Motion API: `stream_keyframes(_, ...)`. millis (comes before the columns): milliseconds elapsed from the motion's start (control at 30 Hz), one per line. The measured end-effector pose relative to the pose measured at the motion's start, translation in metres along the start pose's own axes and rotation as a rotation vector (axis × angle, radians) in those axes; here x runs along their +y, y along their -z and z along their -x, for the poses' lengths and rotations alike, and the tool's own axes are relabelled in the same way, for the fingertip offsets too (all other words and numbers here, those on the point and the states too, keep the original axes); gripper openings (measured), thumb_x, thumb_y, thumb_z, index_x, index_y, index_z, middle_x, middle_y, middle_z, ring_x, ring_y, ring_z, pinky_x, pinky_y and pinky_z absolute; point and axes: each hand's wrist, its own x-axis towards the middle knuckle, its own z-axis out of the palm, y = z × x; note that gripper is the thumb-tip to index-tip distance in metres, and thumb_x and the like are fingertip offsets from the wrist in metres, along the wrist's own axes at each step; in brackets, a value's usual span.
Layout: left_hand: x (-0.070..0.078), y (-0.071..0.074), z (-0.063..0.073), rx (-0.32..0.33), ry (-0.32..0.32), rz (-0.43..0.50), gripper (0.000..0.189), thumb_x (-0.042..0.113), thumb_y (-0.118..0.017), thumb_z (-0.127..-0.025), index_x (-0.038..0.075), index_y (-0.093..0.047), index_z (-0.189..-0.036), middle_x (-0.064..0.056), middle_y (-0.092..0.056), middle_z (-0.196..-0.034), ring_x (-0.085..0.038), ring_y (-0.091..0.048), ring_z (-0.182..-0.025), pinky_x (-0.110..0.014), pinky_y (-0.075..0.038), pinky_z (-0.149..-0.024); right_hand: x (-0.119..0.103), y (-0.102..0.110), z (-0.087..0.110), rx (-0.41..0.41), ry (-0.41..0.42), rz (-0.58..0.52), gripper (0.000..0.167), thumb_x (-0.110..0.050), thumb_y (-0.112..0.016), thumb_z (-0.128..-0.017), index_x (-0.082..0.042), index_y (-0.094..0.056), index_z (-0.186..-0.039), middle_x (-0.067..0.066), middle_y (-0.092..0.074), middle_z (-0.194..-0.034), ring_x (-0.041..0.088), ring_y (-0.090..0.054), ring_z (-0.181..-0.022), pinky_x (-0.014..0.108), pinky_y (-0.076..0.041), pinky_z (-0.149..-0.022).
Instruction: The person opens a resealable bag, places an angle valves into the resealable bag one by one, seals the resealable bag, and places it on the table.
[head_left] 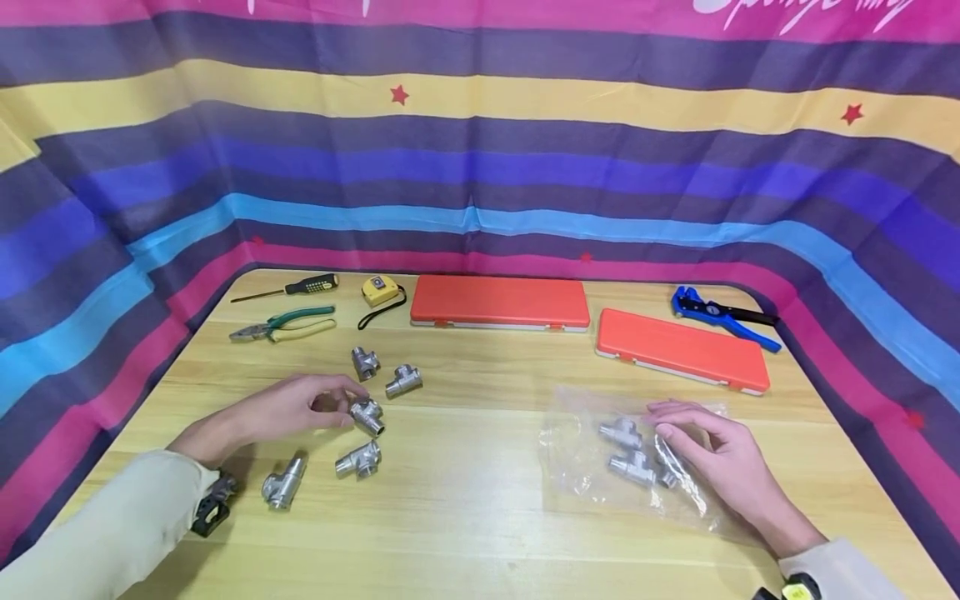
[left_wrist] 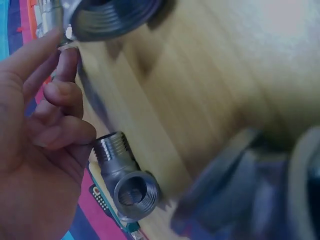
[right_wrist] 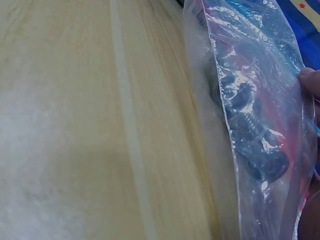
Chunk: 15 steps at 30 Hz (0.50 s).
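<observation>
1. Plastic bag [head_left: 564, 454], clear, metal fittings [head_left: 633, 468] inside; right hand [head_left: 727, 458] pinching its right side.
2. Silver tee fitting [head_left: 368, 417], left of the bag, grasped between thumb and finger of left hand [head_left: 288, 410].
3. Four loose tees [head_left: 405, 381], also left of the bag.
4. Red cases [head_left: 498, 302], two, beyond the bag.

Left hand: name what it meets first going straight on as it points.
The metal tee fitting just ahead of the left hand, it seems; they may be touching, as depth is unclear.
</observation>
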Motion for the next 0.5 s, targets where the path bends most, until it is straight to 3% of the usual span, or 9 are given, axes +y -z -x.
stream_keyframes(100, 0.002, -0.002, -0.003, -0.017, -0.02, -0.002, 0.042, 0.036, -0.077, -0.103, 0.018, -0.07, -0.14, 0.013, -0.071, -0.1, -0.003, -0.061, -0.085, -0.025, -0.053, -0.076, 0.0, 0.001, 0.002, -0.004, -0.008, 0.01, 0.02, 0.002, -0.073, -0.102, -0.011, -0.082, -0.115, -0.004, -0.079, -0.128, -0.003, -0.066, -0.125, 0.007, -0.038, -0.111)
stream_keyframes(400, 0.006, -0.003, -0.005, -0.01, 0.009, -0.006, 0.034, 0.039, -0.079, -0.101, 0.02, -0.074, -0.129, 0.014, -0.074, -0.105, -0.003, -0.068, -0.094, -0.026, -0.058, -0.083, -0.002, 0.003, 0.003, -0.009, -0.043, 0.033, 0.018, -0.004, -0.073, -0.103, -0.012, -0.082, -0.116, -0.005, -0.078, -0.129, -0.006, -0.064, -0.126, 0.005, -0.037, -0.111)
stream_keyframes(500, 0.011, -0.003, -0.006, 0.012, 0.014, -0.012, 0.032, 0.037, -0.078, -0.102, 0.021, -0.074, -0.129, 0.013, -0.075, -0.107, -0.003, -0.066, -0.091, -0.025, -0.057, -0.079, -0.002, 0.003, 0.003, -0.011, -0.046, 0.04, 0.018, -0.005, -0.073, -0.104, -0.013, -0.082, -0.117, -0.005, -0.078, -0.129, -0.006, -0.064, -0.125, 0.005, -0.036, -0.11)
